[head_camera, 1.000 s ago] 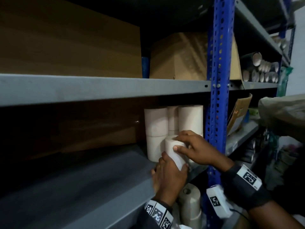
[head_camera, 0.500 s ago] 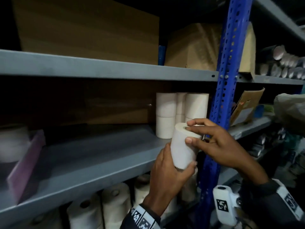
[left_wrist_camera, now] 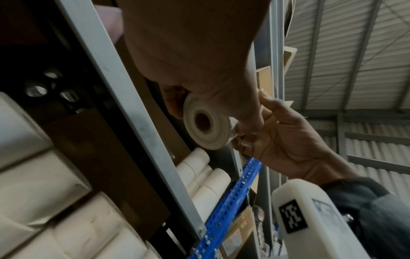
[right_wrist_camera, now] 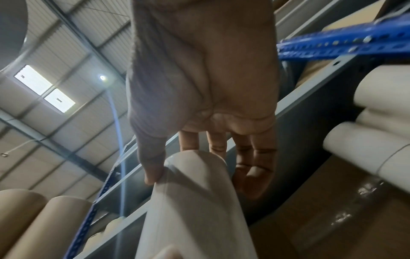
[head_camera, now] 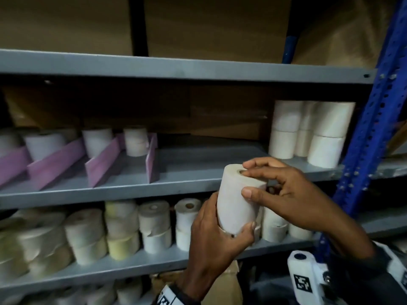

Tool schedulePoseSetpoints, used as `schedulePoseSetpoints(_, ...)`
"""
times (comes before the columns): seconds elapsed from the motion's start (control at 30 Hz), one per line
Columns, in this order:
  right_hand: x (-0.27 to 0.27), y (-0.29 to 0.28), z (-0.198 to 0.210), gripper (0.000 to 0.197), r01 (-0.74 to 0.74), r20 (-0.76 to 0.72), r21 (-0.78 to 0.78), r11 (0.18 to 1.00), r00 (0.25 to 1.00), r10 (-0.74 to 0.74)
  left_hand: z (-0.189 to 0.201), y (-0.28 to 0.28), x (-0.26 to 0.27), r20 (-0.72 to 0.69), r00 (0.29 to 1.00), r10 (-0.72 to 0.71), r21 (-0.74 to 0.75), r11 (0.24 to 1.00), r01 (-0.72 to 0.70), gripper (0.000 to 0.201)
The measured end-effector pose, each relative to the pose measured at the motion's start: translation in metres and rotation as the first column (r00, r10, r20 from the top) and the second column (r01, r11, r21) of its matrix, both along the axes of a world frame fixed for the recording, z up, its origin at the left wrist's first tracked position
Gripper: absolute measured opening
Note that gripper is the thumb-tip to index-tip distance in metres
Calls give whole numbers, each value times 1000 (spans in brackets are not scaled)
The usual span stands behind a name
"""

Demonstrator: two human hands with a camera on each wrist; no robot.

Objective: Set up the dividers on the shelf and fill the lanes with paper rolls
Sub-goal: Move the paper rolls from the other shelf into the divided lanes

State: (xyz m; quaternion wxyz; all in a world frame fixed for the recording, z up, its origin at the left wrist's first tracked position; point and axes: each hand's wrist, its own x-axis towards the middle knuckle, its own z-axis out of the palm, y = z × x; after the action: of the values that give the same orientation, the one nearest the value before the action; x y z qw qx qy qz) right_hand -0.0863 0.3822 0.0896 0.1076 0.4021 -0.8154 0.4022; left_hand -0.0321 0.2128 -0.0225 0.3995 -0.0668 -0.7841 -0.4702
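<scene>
Both hands hold a tall white paper roll point(head_camera: 236, 201) upright in front of the middle shelf's point(head_camera: 189, 183) front edge. My left hand point(head_camera: 229, 225) grips its lower end, whose hollow core point(left_wrist_camera: 203, 122) shows in the left wrist view. My right hand point(head_camera: 246, 180) pinches the top rim between thumb point(right_wrist_camera: 153, 173) and fingers. Three purple dividers point(head_camera: 103, 164) stand on the shelf's left part, with single rolls point(head_camera: 135, 142) at the back of the lanes. A stack of white rolls point(head_camera: 308, 133) stands at the shelf's right end.
A blue perforated upright point(head_camera: 372, 133) runs down the right side. The shelf below carries several stacked rolls point(head_camera: 123, 227). Brown cartons point(head_camera: 215, 27) fill the shelf above. Bare shelf lies between the rightmost divider point(head_camera: 152, 159) and the white stack.
The roll has come up off the shelf beside the right-hand stack and now hangs in front of the shelf edge. My view has swung left, bringing the purple dividers into sight.
</scene>
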Motion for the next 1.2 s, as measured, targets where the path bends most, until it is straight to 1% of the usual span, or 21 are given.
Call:
schedulePoseSetpoints(0.13, 18, -38, -3, 53, -65, -15, 44, 997, 998, 65, -7, -33, 28, -28, 996, 79, 46, 996, -78, 63)
schedulePoseSetpoints(0.33, 45, -107, -4, 56, -164, -42, 120, 979, 984, 170, -15, -93, 74, -10, 989, 147, 98, 985, -146, 68)
schedulePoseSetpoints(0.47, 73, -166, -7, 59, -256, -45, 127, 958, 964, 263, -17, -145, 115, 6, 970, 241, 93, 966, -241, 71)
schedulePoseSetpoints(0.57, 96, -208, -10, 59, -300, -65, 113, 947, 949, 308, -17, -184, 144, 28, 967, 251, 88, 963, -253, 71)
schedulePoseSetpoints(0.67, 117, -243, -13, 59, -313, -127, 135, 940, 936, 329, -21, -220, 167, 37, 971, 237, 72, 968, -239, 71)
schedulePoseSetpoints(0.73, 128, -262, -14, 60, -310, -146, 154, 938, 932, 332, -25, -240, 179, 29, 970, 240, 57, 969, -241, 76)
schedulePoseSetpoints(0.8, 137, -278, -12, 56, -304, -146, 167, 938, 933, 329, -29, -253, 187, 27, 963, 269, 56, 961, -270, 82)
schedulePoseSetpoints(0.87, 143, -293, -10, 49, -288, -165, 185, 940, 934, 318, -33, -260, 192, 13, 950, 311, 45, 949, -311, 84)
schedulePoseSetpoints(0.97, 145, -311, -2, 46, -259, -207, 194, 946, 932, 298, -37, -269, 198, -58, 920, 389, -49, 919, -391, 79)
schedulePoseSetpoints(1.07, 139, -328, 7, 47, -217, -245, 196, 956, 933, 262, -41, -277, 198, -144, 887, 440, -254, 850, -462, 78)
schedulePoseSetpoints(1.2, 121, -351, 17, 46, -135, -317, 223, 966, 927, 202, -47, -285, 185, -155, 892, 424, -489, 752, -442, 82)
